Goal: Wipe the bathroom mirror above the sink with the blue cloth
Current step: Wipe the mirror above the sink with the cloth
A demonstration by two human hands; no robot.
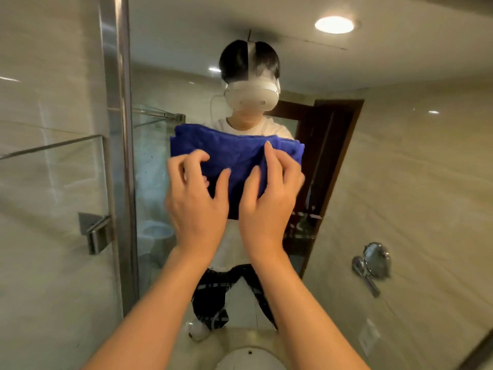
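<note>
The blue cloth (234, 158) sits just above the middle of the head view, folded into a thick pad and held up in front of the mirror (346, 182); whether it touches the glass cannot be told. The left hand (194, 201) holds it from about seven o'clock, fingers curled and spread over the cloth's lower left part, the thumb lying along the fabric near its centre. The right hand (269, 196) holds it from about five o'clock, the forefinger reaching up to the top fold and the other fingers curled round the right edge, so both hands grip the cloth. The two hands are just beside each other, with a strip of blue showing between the thumbs.

The mirror fills most of the view and reflects the person in a white shirt and dark checked trousers, wearing a white headset (252, 96). A metal frame strip (120, 129) runs upright at ten o'clock, with a glass shelf (53, 148) and its metal bracket (97, 232) at nine o'clock on the tiled wall. A round ceiling light (334, 24) shows at one o'clock, a dark wooden door (333, 156) at three o'clock, and a small round swing-arm mirror (374, 260) at four o'clock. The white sink rim (250, 359) appears at six o'clock, between the forearms.
</note>
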